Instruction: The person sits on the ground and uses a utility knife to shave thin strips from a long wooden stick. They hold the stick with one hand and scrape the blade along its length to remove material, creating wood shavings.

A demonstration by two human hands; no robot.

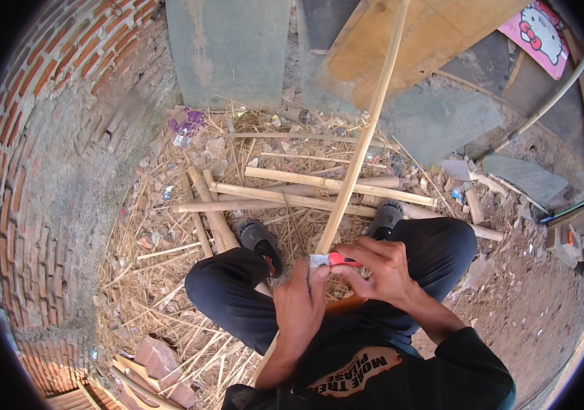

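Observation:
A long pale bamboo strip [357, 160] slants from the far edge down to my lap. My left hand [299, 301] is closed around its near end, thumb pressed up beside a small flat grey piece [319, 260]. My right hand [377, 270] grips a red-and-black handled tool [338, 258], its fingers curled over the handle. The grey piece sits at the tool's left end, against the strip; whether it is a blade I cannot tell. Both hands meet between my bent knees. The palm side of the left hand is hidden.
Cut bamboo lengths [323, 179] lie crossed on straw and shavings beyond my shoes [258, 239]. A brick wall [46, 178] rises at the left. Grey boards [230, 55] and a brown panel [422, 48] lean at the back. Bare dirt [517, 307] lies at the right.

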